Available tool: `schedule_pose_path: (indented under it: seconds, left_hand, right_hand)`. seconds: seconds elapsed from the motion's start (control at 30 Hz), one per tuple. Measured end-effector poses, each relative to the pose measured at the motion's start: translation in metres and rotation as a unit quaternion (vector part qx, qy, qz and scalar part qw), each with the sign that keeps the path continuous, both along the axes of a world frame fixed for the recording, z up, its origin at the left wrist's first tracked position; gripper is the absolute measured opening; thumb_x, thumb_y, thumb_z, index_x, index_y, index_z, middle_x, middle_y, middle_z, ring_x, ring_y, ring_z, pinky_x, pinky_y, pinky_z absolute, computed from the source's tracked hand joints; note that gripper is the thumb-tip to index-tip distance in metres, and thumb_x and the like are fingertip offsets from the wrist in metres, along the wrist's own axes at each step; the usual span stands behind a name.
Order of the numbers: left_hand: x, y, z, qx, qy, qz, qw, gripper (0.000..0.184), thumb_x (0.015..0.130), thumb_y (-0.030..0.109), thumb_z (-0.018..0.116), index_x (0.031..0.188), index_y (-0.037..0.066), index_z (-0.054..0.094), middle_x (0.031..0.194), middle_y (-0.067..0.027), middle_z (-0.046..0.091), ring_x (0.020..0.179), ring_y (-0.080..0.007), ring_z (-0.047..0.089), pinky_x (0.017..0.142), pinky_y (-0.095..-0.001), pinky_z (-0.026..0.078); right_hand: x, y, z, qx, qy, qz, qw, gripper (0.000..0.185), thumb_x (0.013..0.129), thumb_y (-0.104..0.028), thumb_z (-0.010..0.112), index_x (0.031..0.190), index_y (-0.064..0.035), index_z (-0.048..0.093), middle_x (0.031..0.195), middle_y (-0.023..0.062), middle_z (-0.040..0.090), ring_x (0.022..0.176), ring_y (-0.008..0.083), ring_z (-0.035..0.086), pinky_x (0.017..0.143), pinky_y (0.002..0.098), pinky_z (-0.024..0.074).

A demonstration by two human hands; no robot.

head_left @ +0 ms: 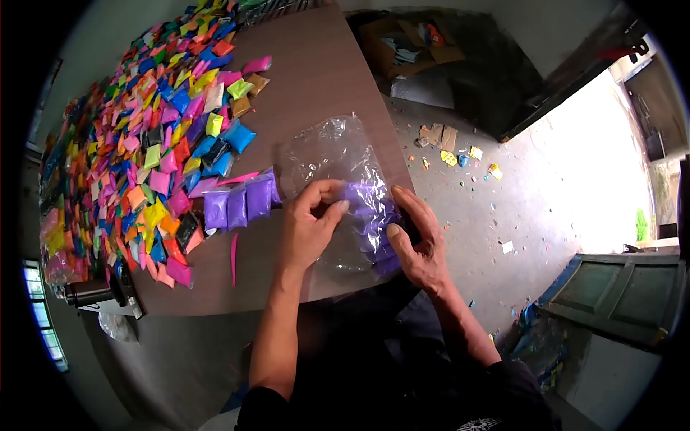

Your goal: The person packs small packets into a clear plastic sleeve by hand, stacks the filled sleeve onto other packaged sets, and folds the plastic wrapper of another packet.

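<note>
A clear plastic bag (327,147) lies near the table's right edge with several purple packets (375,226) inside it. My left hand (314,215) is at the bag's left side, thumb and forefinger curled together near the upper packets; what lies between them is too small to make out. On the right side of the bag, my right hand (418,241) rests against the packets with its thumb and fingers apart. Left of my left hand, more purple packets (237,205) stand in a row on the table. Pink strips (233,260) lie beside that row.
A big heap of colourful packets (169,161) covers the left of the brown table (287,86). A dark device (93,293) sits at the near left corner. Past the right edge, scraps lie on the floor (474,208); an open cardboard box (410,43) is beyond.
</note>
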State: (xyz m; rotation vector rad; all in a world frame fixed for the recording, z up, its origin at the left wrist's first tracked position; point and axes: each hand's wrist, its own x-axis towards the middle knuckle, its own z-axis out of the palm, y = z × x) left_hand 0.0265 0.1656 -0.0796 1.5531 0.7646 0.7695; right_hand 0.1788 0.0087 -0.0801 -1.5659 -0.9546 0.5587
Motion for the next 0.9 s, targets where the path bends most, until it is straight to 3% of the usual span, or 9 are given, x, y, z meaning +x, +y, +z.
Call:
schedule_pose_path:
  seconds: [0.1,0.17,0.23,0.37,0.43,0.67,0.83,0.9]
  left_hand:
    - [-0.001,-0.005,0.012,0.059,0.081,-0.017,0.995,0.024,0.094,0.000,0.076,0.118,0.002,0.072,0.100,-0.0042,0.077,0.085,-0.0089,0.067,0.076,-0.0279,0.055]
    - [-0.001,-0.006,0.015,0.083,0.099,-0.012,0.992,0.027,0.092,-0.001,0.076,0.119,0.005,0.073,0.101,-0.0073,0.077,0.085,-0.0139,0.071,0.075,-0.0305,0.056]
    - [-0.003,-0.004,0.016,0.222,0.153,-0.011,0.963,0.028,0.091,-0.001,0.076,0.118,0.006,0.075,0.102,-0.0109,0.077,0.087,-0.0215,0.074,0.075,-0.0341,0.058]
    - [-0.003,-0.004,0.018,0.203,0.169,-0.028,0.964,0.026,0.089,-0.002,0.075,0.114,0.006,0.076,0.102,-0.0125,0.077,0.090,-0.0288,0.074,0.077,-0.0379,0.058]
    - [-0.001,-0.001,0.013,0.287,0.126,-0.040,0.949,0.025,0.088,-0.003,0.075,0.112,0.005,0.076,0.103,-0.0115,0.077,0.094,-0.0303,0.073,0.082,-0.0394,0.058]
    - [0.003,0.000,0.011,0.224,0.114,-0.054,0.966,0.024,0.088,-0.002,0.074,0.111,0.005,0.075,0.104,-0.0124,0.077,0.097,-0.0338,0.073,0.086,-0.0413,0.059]
    - [-0.004,-0.010,0.020,0.196,0.184,-0.034,0.963,0.024,0.090,0.002,0.073,0.114,0.008,0.075,0.102,-0.0161,0.076,0.096,-0.0366,0.073,0.083,-0.0438,0.058]
    - [-0.009,-0.013,0.012,0.192,0.152,-0.038,0.969,0.025,0.091,0.004,0.073,0.116,0.010,0.075,0.104,-0.0170,0.075,0.096,-0.0381,0.072,0.082,-0.0445,0.058]
  right_hand:
    - [0.003,0.003,0.003,-0.004,-0.013,0.011,1.000,0.059,0.089,-0.011,0.070,0.147,-0.0044,0.060,0.151,0.0161,0.060,0.143,0.0334,0.051,0.124,0.0451,0.0289]
    - [0.007,0.004,0.006,-0.018,-0.037,0.041,0.998,0.062,0.090,-0.013,0.072,0.150,-0.0052,0.058,0.155,0.0157,0.057,0.147,0.0305,0.049,0.125,0.0478,0.0244]
    - [0.008,0.005,0.009,-0.022,-0.043,0.048,0.998,0.064,0.090,-0.014,0.072,0.151,-0.0058,0.056,0.156,0.0156,0.056,0.148,0.0292,0.048,0.126,0.0484,0.0223]
    - [0.009,0.007,0.008,-0.030,-0.066,0.060,0.996,0.066,0.090,-0.014,0.073,0.153,-0.0071,0.054,0.158,0.0155,0.054,0.148,0.0284,0.048,0.126,0.0482,0.0199]
    - [0.009,0.008,0.008,-0.032,-0.071,0.064,0.995,0.066,0.090,-0.014,0.073,0.153,-0.0074,0.055,0.159,0.0155,0.054,0.149,0.0284,0.048,0.126,0.0483,0.0202]
    - [0.008,0.009,0.012,-0.048,-0.087,0.065,0.993,0.065,0.090,-0.015,0.073,0.153,-0.0075,0.055,0.158,0.0160,0.054,0.149,0.0292,0.048,0.127,0.0505,0.0192]
    - [0.005,0.005,0.016,-0.049,-0.080,0.072,0.993,0.062,0.090,-0.017,0.074,0.149,-0.0070,0.059,0.156,0.0157,0.055,0.148,0.0295,0.049,0.128,0.0519,0.0172]
    - [0.003,0.002,0.013,-0.044,-0.081,0.083,0.992,0.061,0.089,-0.017,0.074,0.148,-0.0067,0.060,0.156,0.0156,0.056,0.147,0.0294,0.050,0.128,0.0525,0.0165]
